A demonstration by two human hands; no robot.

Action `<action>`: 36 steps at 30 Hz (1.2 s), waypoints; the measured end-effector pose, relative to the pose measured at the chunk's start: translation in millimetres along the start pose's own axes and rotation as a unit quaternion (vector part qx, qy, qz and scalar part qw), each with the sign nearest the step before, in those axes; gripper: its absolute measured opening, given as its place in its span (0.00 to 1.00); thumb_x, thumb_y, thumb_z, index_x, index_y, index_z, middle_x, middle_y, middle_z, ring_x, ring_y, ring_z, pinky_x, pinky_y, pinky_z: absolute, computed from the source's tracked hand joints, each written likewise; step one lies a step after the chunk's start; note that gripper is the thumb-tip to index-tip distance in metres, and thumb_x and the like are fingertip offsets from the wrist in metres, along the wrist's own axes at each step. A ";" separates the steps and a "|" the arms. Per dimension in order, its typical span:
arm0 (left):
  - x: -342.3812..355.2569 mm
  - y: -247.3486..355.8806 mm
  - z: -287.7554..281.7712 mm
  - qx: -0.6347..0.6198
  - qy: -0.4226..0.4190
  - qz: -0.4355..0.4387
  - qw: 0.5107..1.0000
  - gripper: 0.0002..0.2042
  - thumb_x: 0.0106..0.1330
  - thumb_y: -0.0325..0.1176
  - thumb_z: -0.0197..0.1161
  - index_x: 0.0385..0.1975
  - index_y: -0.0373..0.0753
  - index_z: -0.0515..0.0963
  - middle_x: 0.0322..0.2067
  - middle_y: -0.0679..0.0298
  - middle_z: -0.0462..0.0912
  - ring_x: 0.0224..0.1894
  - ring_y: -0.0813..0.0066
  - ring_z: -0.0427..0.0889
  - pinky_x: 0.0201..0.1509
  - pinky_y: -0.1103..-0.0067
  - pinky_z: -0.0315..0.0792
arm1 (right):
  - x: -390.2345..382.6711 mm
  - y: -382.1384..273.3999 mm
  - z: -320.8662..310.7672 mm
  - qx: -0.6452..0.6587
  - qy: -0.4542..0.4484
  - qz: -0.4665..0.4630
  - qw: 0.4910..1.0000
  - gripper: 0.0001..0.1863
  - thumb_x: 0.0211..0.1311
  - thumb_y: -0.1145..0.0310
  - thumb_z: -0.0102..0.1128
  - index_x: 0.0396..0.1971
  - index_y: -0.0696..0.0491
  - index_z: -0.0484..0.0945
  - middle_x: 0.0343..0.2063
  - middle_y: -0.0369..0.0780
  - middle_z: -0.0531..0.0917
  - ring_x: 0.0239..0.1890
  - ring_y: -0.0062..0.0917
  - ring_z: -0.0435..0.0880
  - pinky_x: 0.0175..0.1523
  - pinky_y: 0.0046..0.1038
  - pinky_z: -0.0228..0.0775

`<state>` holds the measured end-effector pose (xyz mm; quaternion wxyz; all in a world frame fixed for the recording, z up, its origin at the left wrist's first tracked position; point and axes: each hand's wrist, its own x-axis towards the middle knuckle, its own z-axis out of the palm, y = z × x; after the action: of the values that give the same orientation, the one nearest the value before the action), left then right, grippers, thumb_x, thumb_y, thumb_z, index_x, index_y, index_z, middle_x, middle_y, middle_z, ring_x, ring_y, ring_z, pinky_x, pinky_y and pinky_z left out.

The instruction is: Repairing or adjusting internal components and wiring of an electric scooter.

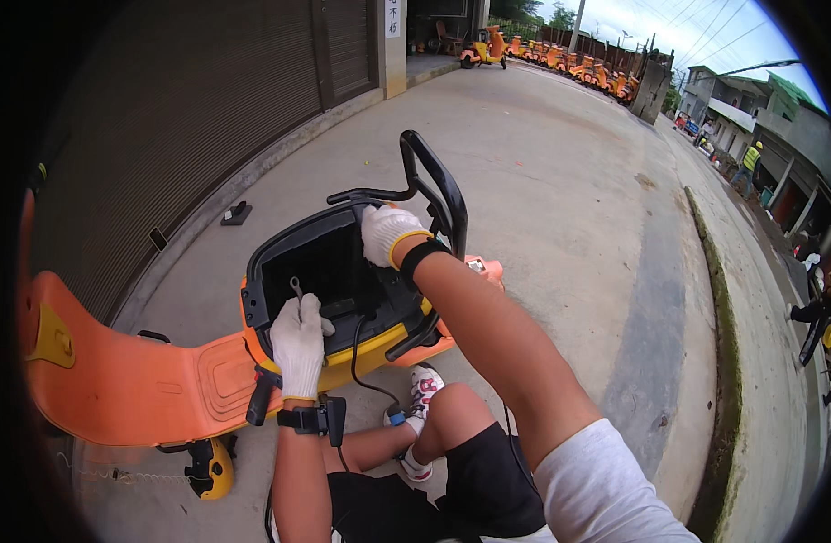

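An orange-and-yellow scooter (144, 380) has its black storage compartment (320, 253) exposed. My left hand (300, 348), in a white knit glove, is closed on a metal wrench (296, 286) at the compartment's near left side. My right hand (388, 233), gloved too, is curled at the far right corner of the compartment, beside a black tubular handle (450, 195); what its fingers grip is hidden. A black cable (357, 362) hangs out over the yellow edge. A black-handled tool (260, 398) sits below my left hand at the scooter's side.
Concrete pavement surrounds the scooter. A brown shutter (234, 63) and small black object (236, 214) are at left. Several orange scooters (560, 59) line the back. A drainage channel (723, 362) runs along the right, where a worker in a yellow vest (749, 163) stands. My legs are below.
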<state>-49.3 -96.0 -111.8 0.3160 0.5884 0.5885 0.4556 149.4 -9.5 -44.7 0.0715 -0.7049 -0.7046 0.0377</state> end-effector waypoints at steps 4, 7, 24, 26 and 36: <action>4.3 -1.6 -1.6 0.022 -0.020 0.007 1.000 0.20 0.75 0.44 0.54 0.37 0.31 0.81 0.20 0.59 0.85 0.25 0.72 0.82 0.39 0.74 0.75 | -51.3 4.9 -3.0 0.033 0.039 -0.113 0.992 0.20 0.67 0.56 0.55 0.46 0.57 0.82 0.44 0.51 0.86 0.49 0.47 0.86 0.55 0.47 0.78; -0.5 -2.1 -17.3 0.065 -0.003 0.016 0.998 0.22 0.76 0.48 0.50 0.38 0.32 0.81 0.20 0.58 0.85 0.28 0.66 0.85 0.41 0.72 0.76 | -107.2 -2.8 20.7 0.075 0.099 -0.150 0.981 0.16 0.69 0.54 0.57 0.44 0.51 0.84 0.45 0.43 0.84 0.54 0.38 0.82 0.59 0.42 0.73; 1.9 -2.0 -6.7 -0.003 -0.017 0.027 0.999 0.20 0.79 0.46 0.49 0.44 0.31 0.77 0.19 0.60 0.83 0.26 0.72 0.83 0.40 0.73 0.76 | -142.2 20.6 94.1 0.194 0.418 -0.243 0.854 0.14 0.47 0.74 0.64 0.38 0.54 0.82 0.44 0.41 0.83 0.54 0.38 0.81 0.68 0.46 0.68; 4.7 -5.1 -3.8 -0.013 -0.017 0.026 0.999 0.19 0.79 0.45 0.50 0.43 0.31 0.78 0.19 0.60 0.83 0.25 0.73 0.82 0.39 0.74 0.75 | -144.6 21.1 93.6 0.199 0.402 -0.223 0.865 0.15 0.47 0.74 0.65 0.39 0.54 0.82 0.45 0.40 0.83 0.56 0.37 0.80 0.71 0.46 0.67; 17.9 -28.9 -19.0 -0.020 -0.047 0.032 0.998 0.15 0.76 0.38 0.53 0.36 0.32 0.81 0.19 0.63 0.81 0.26 0.75 0.82 0.41 0.77 0.77 | -163.1 -18.2 85.3 0.227 0.345 -0.120 0.903 0.16 0.54 0.67 0.66 0.42 0.57 0.81 0.49 0.44 0.80 0.62 0.40 0.75 0.73 0.51 0.58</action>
<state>-80.1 -78.4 -127.7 0.3404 0.6216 0.5446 0.4486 117.6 -168.5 -133.8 0.4724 -0.5483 -0.6876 -0.0580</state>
